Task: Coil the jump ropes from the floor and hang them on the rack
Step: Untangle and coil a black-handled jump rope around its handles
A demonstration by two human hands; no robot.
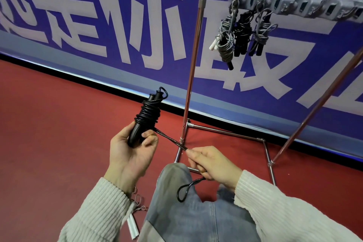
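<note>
Three coiled rope bundles (240, 35) already hang from the grey hook strip of the chrome rack (191, 65). Her left hand (131, 149) is wrapped round the handles of a black rubber jump rope (147, 118), mostly wound. Her right hand (214, 165) pinches the doubled tail taut, a loop dangling below. Finishing the wrap and hanging it remain; pale handles (132, 228) by her knee suggest another rope waits.

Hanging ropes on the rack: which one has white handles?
The leftmost bundle, a grey cord with white handles poking out at its lower left. The middle bundle and right bundle have black handles.
</note>
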